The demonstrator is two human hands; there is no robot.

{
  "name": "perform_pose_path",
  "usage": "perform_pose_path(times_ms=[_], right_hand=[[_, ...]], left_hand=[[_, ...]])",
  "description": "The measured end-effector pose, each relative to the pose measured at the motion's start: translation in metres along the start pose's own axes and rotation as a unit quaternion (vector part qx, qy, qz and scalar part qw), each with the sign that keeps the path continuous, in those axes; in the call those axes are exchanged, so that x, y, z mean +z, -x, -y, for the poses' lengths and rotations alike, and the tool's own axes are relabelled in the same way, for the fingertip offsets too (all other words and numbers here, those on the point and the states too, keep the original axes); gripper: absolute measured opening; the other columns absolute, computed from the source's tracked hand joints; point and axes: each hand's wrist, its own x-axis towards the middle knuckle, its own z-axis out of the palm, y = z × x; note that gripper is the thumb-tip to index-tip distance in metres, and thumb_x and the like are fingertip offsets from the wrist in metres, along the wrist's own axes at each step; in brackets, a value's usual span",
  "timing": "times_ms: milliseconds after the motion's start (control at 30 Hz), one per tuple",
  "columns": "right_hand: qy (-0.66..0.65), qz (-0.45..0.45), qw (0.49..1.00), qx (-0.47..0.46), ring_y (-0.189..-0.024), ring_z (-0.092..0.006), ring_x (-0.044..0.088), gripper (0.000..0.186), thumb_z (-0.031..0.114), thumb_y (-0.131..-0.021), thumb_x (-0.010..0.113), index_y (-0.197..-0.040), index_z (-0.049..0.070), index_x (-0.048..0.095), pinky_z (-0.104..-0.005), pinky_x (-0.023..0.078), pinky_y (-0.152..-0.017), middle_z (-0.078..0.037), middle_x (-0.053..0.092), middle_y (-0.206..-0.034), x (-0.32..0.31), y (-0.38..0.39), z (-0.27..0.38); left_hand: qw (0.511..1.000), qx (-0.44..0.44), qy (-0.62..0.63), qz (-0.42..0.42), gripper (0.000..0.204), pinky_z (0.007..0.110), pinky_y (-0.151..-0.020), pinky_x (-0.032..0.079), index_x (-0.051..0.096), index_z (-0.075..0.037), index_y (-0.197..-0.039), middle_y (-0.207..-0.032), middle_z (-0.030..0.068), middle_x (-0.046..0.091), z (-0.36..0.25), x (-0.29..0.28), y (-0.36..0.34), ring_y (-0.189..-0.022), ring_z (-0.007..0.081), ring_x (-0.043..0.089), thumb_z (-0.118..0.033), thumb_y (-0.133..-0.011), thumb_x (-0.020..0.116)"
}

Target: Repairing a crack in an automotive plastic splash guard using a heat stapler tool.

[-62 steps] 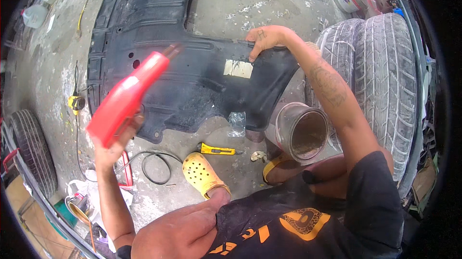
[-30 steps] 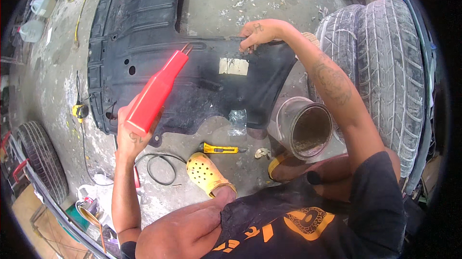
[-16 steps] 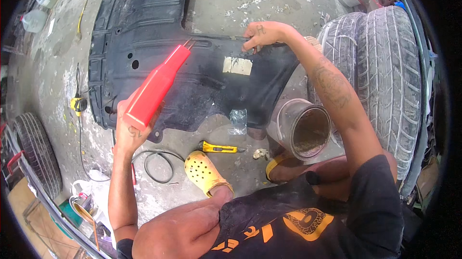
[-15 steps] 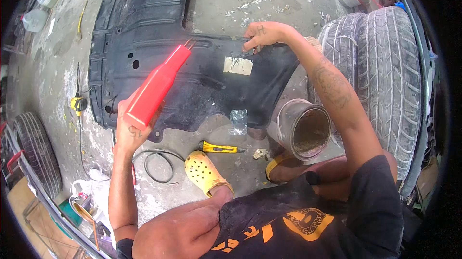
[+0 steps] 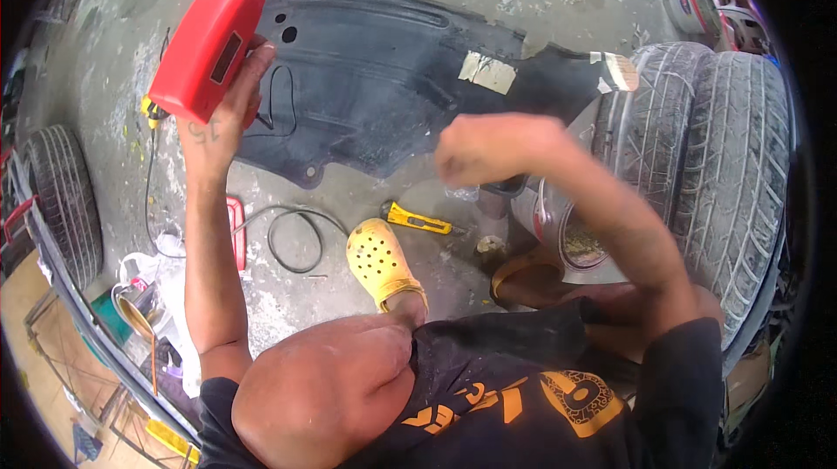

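Note:
My left hand (image 5: 228, 112) is closed around a red hot stapler (image 5: 200, 50), held up over the left part of a large black plastic panel (image 5: 366, 59). The tool's front end runs out of view at the top. My right hand (image 5: 493, 148) is in the air over the panel's near edge, blurred, with fingers curled in; whatever may be inside them is hidden. A cream tape patch (image 5: 488, 73) sticks to the panel beyond that hand. At the panel's right end lies a striped, pale piece (image 5: 621, 72).
Two standing tyres (image 5: 737, 164) flank the panel on the right, beside a bucket (image 5: 582, 242) partly behind my forearm. A yellow utility knife (image 5: 418, 219) lies beyond my yellow clog (image 5: 380, 260). Near the looped black cord (image 5: 296, 242) is a red-framed object (image 5: 236, 234). Another tyre (image 5: 61, 199) stands left.
My right hand has left the panel's far edge and come back toward me, its fingers now curled. The hot stapler is raised and its prongs have left view. The whole view has shifted.

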Motion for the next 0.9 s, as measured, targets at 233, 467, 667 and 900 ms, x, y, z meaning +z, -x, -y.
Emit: perform_pose_path(times_ms=[233,467,667,900], right_hand=[[0.254,-0.121,0.925,0.254,-0.095,-0.0280,0.071,0.028,0.020,-0.074,0.076,-0.098,0.005,0.074,-0.0344,0.058,-0.075,-0.013,0.073,-0.102,0.131,-0.039,-0.042],[0.067,-0.064,0.982,0.166,-0.083,-0.0329,0.069,0.023,0.018,-0.080,0.068,-0.096,0.002,0.065,-0.0409,0.054,-0.073,-0.016,0.069,-0.083,0.093,-0.015,-0.023],[-0.105,-0.150,0.982,0.043,-0.088,-0.0387,0.067,0.022,0.019,-0.085,0.063,-0.094,-0.001,0.062,-0.0479,0.053,-0.072,-0.020,0.068,-0.087,0.138,-0.055,-0.014],[-0.155,-0.419,0.880,0.162,-0.085,-0.0445,0.064,0.024,0.023,-0.092,0.059,-0.090,-0.001,0.061,-0.0501,0.050,-0.077,-0.021,0.066,-0.091,0.189,-0.059,-0.042]], left_hand=[[0.999,0.013,0.028,-0.009,0.020,0.023,-0.046,0.035,0.069,-0.003,-0.096,-0.061,-0.0019,0.055,-0.006,0.008,-0.002,-0.050,0.0057,0.047,-0.018,-0.085,0.077],[0.997,-0.034,0.074,0.011,0.015,0.022,-0.046,0.034,0.068,-0.002,-0.095,-0.065,-0.0023,0.057,-0.001,-0.002,0.001,-0.051,0.0042,0.047,-0.013,-0.086,0.075],[0.995,-0.034,0.093,-0.022,0.015,0.020,-0.048,0.038,0.067,-0.003,-0.095,-0.069,-0.0015,0.059,-0.001,0.006,0.003,-0.054,0.0046,0.051,-0.013,-0.086,0.075],[0.996,-0.035,0.085,-0.018,0.013,0.021,-0.044,0.033,0.066,-0.002,-0.093,-0.063,-0.0015,0.055,-0.003,0.008,0.006,-0.051,0.0046,0.048,-0.010,-0.086,0.073]])
